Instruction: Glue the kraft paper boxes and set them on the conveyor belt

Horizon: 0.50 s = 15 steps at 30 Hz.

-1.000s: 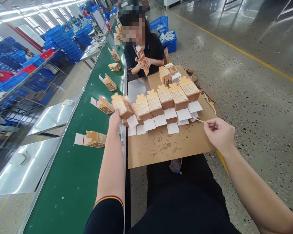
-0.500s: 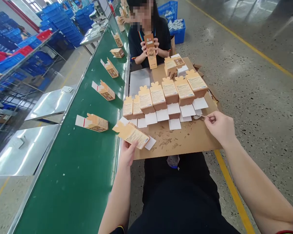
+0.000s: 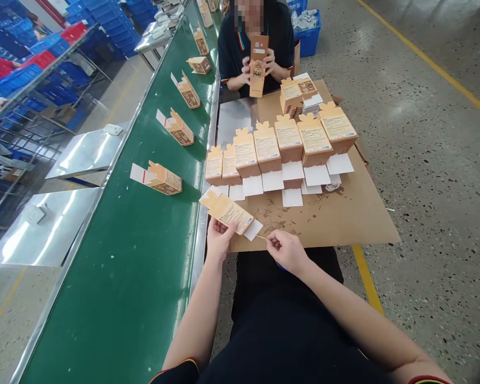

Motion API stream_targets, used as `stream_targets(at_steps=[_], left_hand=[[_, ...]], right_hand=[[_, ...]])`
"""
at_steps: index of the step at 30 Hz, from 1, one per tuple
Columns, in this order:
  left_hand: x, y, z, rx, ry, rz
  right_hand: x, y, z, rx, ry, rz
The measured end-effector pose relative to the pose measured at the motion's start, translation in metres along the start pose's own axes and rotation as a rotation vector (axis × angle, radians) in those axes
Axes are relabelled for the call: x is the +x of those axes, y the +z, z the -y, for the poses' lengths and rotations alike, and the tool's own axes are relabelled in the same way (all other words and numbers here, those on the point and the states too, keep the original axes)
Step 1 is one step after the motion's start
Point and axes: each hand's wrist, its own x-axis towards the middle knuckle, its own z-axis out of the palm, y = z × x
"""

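Note:
My left hand grips a small tan carton, thumb on its printed face. The carton lies tilted above the near left edge of the cardboard-covered table, its white end flap pointing toward my right hand. My right hand pinches a thin pale stick, its tip at the flap; whether they touch I cannot tell. Just beyond stand rows of similar cartons with white flaps sticking out toward me. A small round dish sits partly hidden under the flaps at the right.
Along the left runs a green conveyor belt carrying several open cartons. Across the table a co-worker holds up a brown carton. Dark wet smears mark the cardboard sheet. Blue crates stand on the floor behind.
My right hand has moved left with the stick, from beside the small dish to the carton's white flap. My left hand still holds the carton. The view has shifted slightly.

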Motion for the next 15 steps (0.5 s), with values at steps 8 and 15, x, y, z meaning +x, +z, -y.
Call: stream_targets(at_steps=[8,15], left_hand=[[-0.014,0.008,-0.001,0.050,0.071,0.010],[-0.037,0.014,0.024,0.271,0.238,-0.050]], right_hand=[[0.003,-0.033,-0.007,-0.017,0.064,-0.184],[-0.007,-0.055,0.002,-0.013,0.088,-0.353]])
